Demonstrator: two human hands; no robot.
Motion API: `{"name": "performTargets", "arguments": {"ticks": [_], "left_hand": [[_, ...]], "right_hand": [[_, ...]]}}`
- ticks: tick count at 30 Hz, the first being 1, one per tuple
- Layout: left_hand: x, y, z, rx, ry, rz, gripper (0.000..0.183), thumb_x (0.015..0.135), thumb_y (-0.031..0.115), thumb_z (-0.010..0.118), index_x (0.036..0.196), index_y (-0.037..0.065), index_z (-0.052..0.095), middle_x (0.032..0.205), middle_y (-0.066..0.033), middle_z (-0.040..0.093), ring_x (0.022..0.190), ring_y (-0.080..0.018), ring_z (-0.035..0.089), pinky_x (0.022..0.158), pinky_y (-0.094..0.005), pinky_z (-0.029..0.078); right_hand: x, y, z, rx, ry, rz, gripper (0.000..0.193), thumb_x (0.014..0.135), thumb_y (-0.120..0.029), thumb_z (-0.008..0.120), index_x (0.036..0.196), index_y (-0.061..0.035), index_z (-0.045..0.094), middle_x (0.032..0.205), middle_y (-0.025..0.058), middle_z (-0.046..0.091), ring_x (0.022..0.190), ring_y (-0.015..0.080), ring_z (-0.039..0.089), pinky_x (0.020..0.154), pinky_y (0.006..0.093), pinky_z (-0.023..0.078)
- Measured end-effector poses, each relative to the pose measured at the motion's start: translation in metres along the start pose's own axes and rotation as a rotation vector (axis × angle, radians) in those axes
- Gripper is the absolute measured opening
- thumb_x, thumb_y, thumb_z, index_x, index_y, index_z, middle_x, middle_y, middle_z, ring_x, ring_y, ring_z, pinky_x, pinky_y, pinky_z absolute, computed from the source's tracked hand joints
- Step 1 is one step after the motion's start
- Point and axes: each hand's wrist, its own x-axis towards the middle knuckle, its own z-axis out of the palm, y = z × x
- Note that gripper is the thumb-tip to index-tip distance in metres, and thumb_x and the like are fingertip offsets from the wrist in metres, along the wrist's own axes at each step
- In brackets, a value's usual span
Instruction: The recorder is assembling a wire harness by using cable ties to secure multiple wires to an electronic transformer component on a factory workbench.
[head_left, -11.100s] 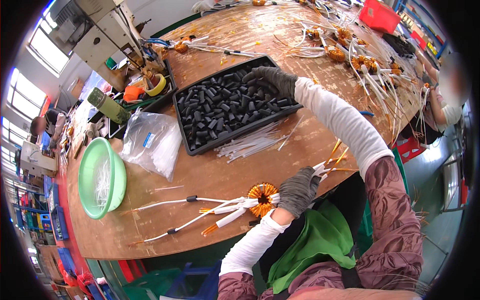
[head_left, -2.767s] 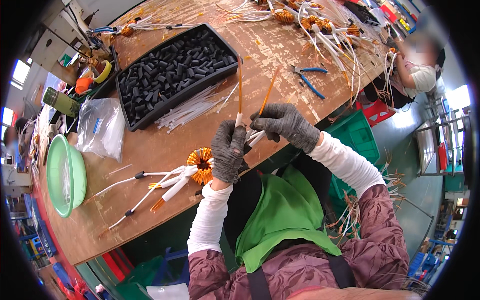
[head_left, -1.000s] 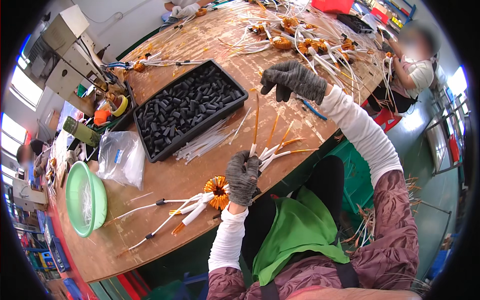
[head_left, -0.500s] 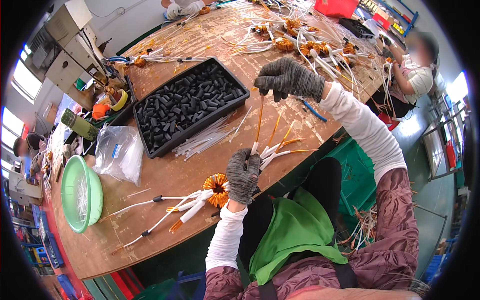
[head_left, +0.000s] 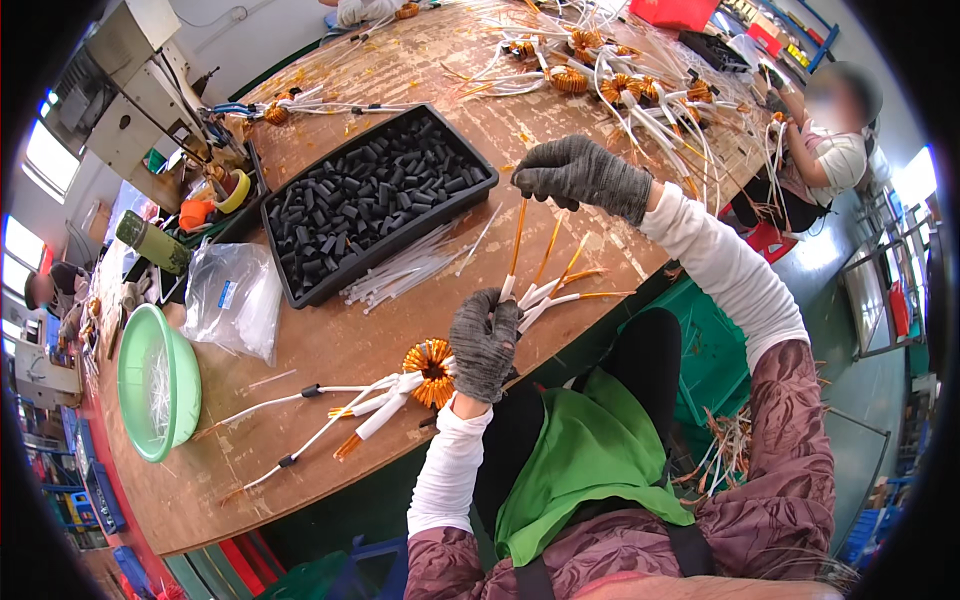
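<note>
Daylight brightened the windows (head_left: 52, 152) at left, near a pale wall (head_left: 265, 42). Right of a scuffed wooden workbench (head_left: 205, 495), a red stool (head_left: 768, 243) stood on a glossy green floor (head_left: 848, 455). Blurred blue framing (head_left: 64, 488) at far left was probably shelving.

Left grip (head_left: 484, 345) and right grip (head_left: 585, 178) in mottled grey knit gloves (head_left: 620, 187), wrinkled white sleeve covers (head_left: 728, 265) just behind each grip, plum leaf-patterned sleeves (head_left: 790, 450) farther back, green apron (head_left: 595, 465) with black straps (head_left: 692, 552) below both grips, black trousers (head_left: 645, 365)
</note>
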Motion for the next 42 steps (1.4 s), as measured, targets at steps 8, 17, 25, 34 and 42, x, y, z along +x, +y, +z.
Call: {"name": "performTargets", "arguments": {"ticks": [8,17,25,34,42], "left_hand": [[-0.002,0.008,0.002,-0.056,-0.005,-0.048,0.012,0.083,0.010,0.058,0.087,-0.001,0.059,0.070,-0.0108,0.061,0.059,-0.0175,0.060,0.055,-0.0293,0.046],[-0.004,0.004,-0.006,0.054,-0.093,-0.055,0.015,0.088,0.010,0.051,0.099,0.000,0.053,0.079,-0.0086,0.060,0.072,-0.0139,0.060,0.061,-0.0260,0.054],[-0.002,0.035,-0.004,-0.244,-0.029,-0.114,0.030,0.077,0.004,0.054,0.107,0.001,0.049,0.091,-0.0073,0.053,0.074,-0.0131,0.056,0.058,-0.0241,0.052],[0.013,0.008,-0.015,-0.427,0.239,0.052,0.028,0.083,0.005,0.049,0.110,-0.002,0.051,0.103,-0.0125,0.057,0.099,-0.0206,0.055,0.093,-0.0327,0.041],[-0.002,0.024,-0.024,-0.455,0.278,0.127,0.018,0.087,0.007,0.048,0.103,0.000,0.054,0.096,-0.0107,0.059,0.091,-0.0198,0.058,0.088,-0.0332,0.044]], "right_hand": [[-0.003,-0.004,-0.007,0.118,-0.111,0.000,0.026,0.079,-0.030,0.066,0.087,-0.0046,0.066,0.066,0.0021,0.057,0.048,0.0072,0.048,0.044,0.0222,0.039],[-0.021,0.010,0.043,0.040,-0.150,0.176,0.023,0.077,-0.027,0.067,0.084,-0.0053,0.066,0.063,0.0000,0.059,0.051,0.0063,0.052,0.046,0.0196,0.041],[-0.036,0.035,0.077,0.181,-0.123,0.246,0.025,0.076,-0.027,0.070,0.081,-0.0030,0.065,0.060,0.0012,0.058,0.049,0.0079,0.053,0.046,0.0219,0.044],[-0.034,0.053,0.114,0.193,-0.114,0.318,0.026,0.071,-0.028,0.075,0.078,-0.0039,0.067,0.063,0.0034,0.064,0.049,0.0094,0.057,0.046,0.0219,0.046],[-0.032,0.039,0.107,-0.094,-0.255,0.333,0.037,0.079,-0.046,0.061,0.070,-0.0104,0.069,0.055,0.0037,0.060,0.045,0.0111,0.055,0.043,0.0248,0.043]]}}
